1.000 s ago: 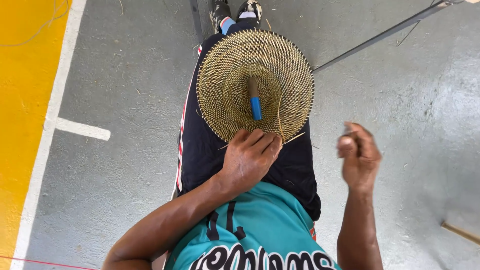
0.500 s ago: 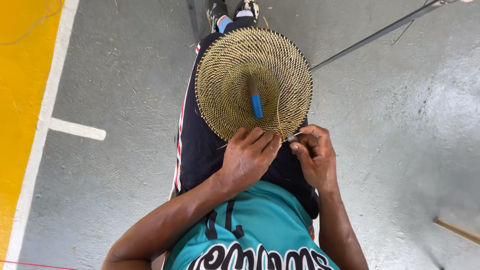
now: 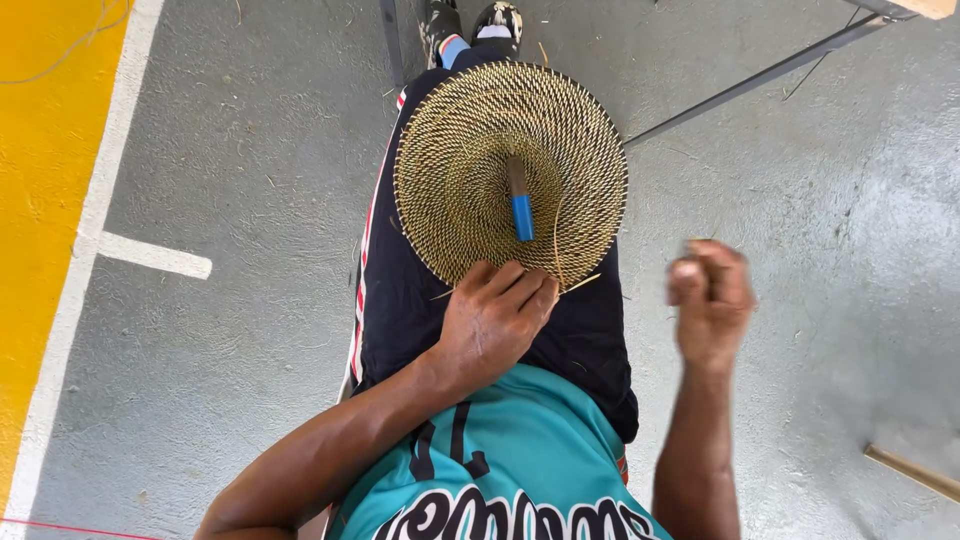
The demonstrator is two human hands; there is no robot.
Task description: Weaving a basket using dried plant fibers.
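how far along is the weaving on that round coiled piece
Done: the woven disc on the lap shows many tight coiled rows, already a wide flat round. In hand: the left hand pins its near rim, while the right hand, blurred, is closed and raised off to the side; any strand in it can't be made out. A blue-handled tool rests on the disc. Left: loose straw ends at the rim suggest the outer row is unfinished.

Tan-and-dark spiral woven disc (image 3: 470, 170), blue-tipped tool (image 3: 521, 208), teal shirt (image 3: 510, 450).
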